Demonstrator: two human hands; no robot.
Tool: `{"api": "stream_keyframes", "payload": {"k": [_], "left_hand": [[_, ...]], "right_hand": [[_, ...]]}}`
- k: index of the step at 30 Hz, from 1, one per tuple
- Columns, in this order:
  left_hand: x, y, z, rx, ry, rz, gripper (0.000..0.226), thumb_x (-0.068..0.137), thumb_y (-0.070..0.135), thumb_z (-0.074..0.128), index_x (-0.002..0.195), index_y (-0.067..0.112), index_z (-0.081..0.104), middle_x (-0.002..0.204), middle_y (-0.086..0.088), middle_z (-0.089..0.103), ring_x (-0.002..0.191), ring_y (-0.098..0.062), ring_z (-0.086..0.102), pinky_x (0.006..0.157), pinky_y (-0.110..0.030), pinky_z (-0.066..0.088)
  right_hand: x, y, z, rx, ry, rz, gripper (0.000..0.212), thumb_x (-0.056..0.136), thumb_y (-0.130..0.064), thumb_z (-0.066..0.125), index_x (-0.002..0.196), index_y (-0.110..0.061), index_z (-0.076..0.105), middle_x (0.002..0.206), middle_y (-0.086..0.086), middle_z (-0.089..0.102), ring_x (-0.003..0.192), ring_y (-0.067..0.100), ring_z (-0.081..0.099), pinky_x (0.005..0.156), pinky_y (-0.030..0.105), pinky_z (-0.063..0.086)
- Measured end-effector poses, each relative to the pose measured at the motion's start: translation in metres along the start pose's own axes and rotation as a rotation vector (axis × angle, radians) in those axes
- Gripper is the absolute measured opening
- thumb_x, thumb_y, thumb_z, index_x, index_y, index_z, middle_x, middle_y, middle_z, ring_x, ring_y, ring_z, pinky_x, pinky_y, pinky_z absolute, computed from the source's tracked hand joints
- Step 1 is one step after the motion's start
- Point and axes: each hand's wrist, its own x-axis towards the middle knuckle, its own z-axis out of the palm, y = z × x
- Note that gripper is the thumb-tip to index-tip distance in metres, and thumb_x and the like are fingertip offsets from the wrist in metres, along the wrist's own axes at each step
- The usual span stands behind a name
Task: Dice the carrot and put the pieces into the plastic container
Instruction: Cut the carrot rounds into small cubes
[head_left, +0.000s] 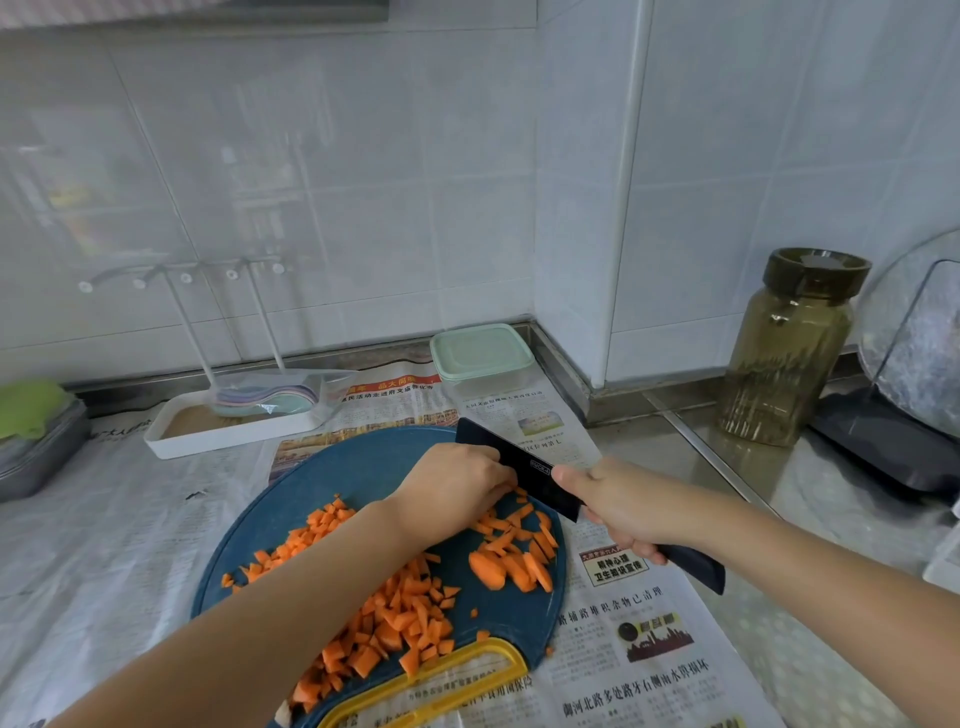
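A round blue cutting board (363, 467) with a yellow handle lies on newspaper. Diced carrot pieces (400, 623) are heaped across its near half, and longer carrot slices and strips (514, 561) lie at its right side. My left hand (452, 488) presses down on carrot strips next to the blade, fingers curled. My right hand (618, 509) grips the dark handle of a black knife (519, 467), whose blade stands on edge against my left fingers. The plastic container (483, 358) with a pale green lid stands shut behind the board, near the wall corner.
A white tray (234, 431) with stacked pastel plates stands at the back left. A grey box with a green cloth (31, 436) is at the far left. A tinted jar (789, 353) and a dark stand (883, 447) occupy the steel counter at right. Newspaper (639, 649) covers the worktop.
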Motion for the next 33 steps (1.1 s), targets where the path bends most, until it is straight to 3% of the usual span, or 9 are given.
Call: {"api": "stream_keyframes", "payload": {"k": [6, 8, 10, 13, 15, 18, 22, 27, 33], "left_hand": [[-0.002, 0.000, 0.002, -0.059, -0.092, -0.176, 0.022, 0.091, 0.025, 0.054, 0.099, 0.021, 0.074, 0.088, -0.001, 0.068, 0.077, -0.021, 0.065, 0.063, -0.033, 0.052], [-0.004, 0.002, -0.001, -0.135, -0.081, -0.268, 0.018, 0.091, 0.024, 0.059, 0.102, 0.022, 0.073, 0.091, 0.004, 0.066, 0.083, -0.014, 0.062, 0.073, -0.027, 0.049], [-0.005, 0.004, -0.006, -0.206, -0.035, -0.387, 0.016, 0.090, 0.021, 0.062, 0.100, 0.020, 0.074, 0.076, 0.014, 0.057, 0.069, -0.003, 0.053, 0.065, -0.010, 0.038], [-0.004, 0.000, -0.013, -0.253, 0.035, -0.581, 0.013, 0.089, 0.018, 0.061, 0.094, 0.017, 0.074, 0.060, 0.016, 0.045, 0.055, -0.002, 0.044, 0.054, -0.009, 0.034], [-0.001, -0.003, -0.017, -0.267, 0.005, -0.627, 0.013, 0.091, 0.018, 0.058, 0.094, 0.019, 0.070, 0.066, 0.013, 0.048, 0.063, -0.005, 0.049, 0.055, -0.009, 0.035], [0.003, -0.001, -0.015, -0.418, -0.154, -0.511, 0.024, 0.097, 0.022, 0.050, 0.117, 0.021, 0.064, 0.111, 0.005, 0.059, 0.106, -0.011, 0.055, 0.082, -0.007, 0.035], [-0.001, 0.022, -0.011, -0.567, -0.467, -0.327, 0.053, 0.096, 0.053, 0.029, 0.143, 0.031, 0.040, 0.151, 0.010, 0.033, 0.141, -0.007, 0.022, 0.117, -0.030, 0.010], [-0.020, 0.029, -0.020, -0.412, -0.543, -0.121, 0.078, 0.080, 0.079, 0.026, 0.146, 0.037, 0.028, 0.156, 0.012, 0.022, 0.144, -0.007, 0.011, 0.117, -0.035, 0.006], [-0.030, 0.043, -0.020, -0.299, -0.373, -0.012, 0.054, 0.089, 0.061, 0.045, 0.139, 0.041, 0.035, 0.136, 0.005, 0.038, 0.127, -0.011, 0.031, 0.108, -0.029, 0.021]], "right_hand": [[-0.020, 0.015, -0.012, 0.083, -0.084, 0.060, 0.057, 0.097, -0.061, 0.027, 0.067, -0.014, 0.039, 0.038, 0.000, 0.036, 0.029, 0.013, 0.033, 0.034, 0.018, 0.033], [-0.027, 0.016, -0.016, 0.152, -0.120, 0.055, 0.056, 0.096, -0.063, 0.030, 0.069, -0.015, 0.040, 0.043, 0.001, 0.034, 0.032, 0.013, 0.031, 0.034, 0.018, 0.031], [-0.031, 0.013, -0.021, 0.244, -0.152, 0.058, 0.056, 0.094, -0.064, 0.030, 0.069, -0.015, 0.040, 0.046, 0.000, 0.032, 0.032, 0.011, 0.029, 0.034, 0.018, 0.029], [-0.034, 0.008, -0.031, 0.320, -0.167, 0.067, 0.056, 0.091, -0.068, 0.033, 0.068, -0.017, 0.041, 0.048, -0.002, 0.032, 0.035, 0.011, 0.028, 0.035, 0.018, 0.028], [-0.036, 0.006, -0.035, 0.337, -0.158, 0.069, 0.056, 0.089, -0.070, 0.037, 0.068, -0.018, 0.043, 0.049, -0.002, 0.032, 0.036, 0.011, 0.028, 0.036, 0.018, 0.028], [-0.040, 0.005, -0.036, 0.343, -0.118, 0.067, 0.057, 0.088, -0.071, 0.037, 0.070, -0.017, 0.043, 0.049, -0.001, 0.032, 0.037, 0.013, 0.028, 0.037, 0.019, 0.027], [-0.051, 0.012, -0.034, 0.324, -0.058, 0.069, 0.057, 0.091, -0.067, 0.034, 0.071, -0.015, 0.041, 0.049, 0.001, 0.032, 0.036, 0.014, 0.027, 0.037, 0.020, 0.028], [-0.067, 0.023, -0.024, 0.304, -0.009, 0.087, 0.056, 0.093, -0.064, 0.035, 0.070, -0.013, 0.042, 0.046, 0.001, 0.034, 0.034, 0.014, 0.028, 0.037, 0.020, 0.030], [-0.077, 0.023, -0.015, 0.323, 0.031, 0.104, 0.056, 0.093, -0.064, 0.037, 0.069, -0.014, 0.042, 0.046, 0.002, 0.035, 0.035, 0.015, 0.029, 0.037, 0.021, 0.029]]}}
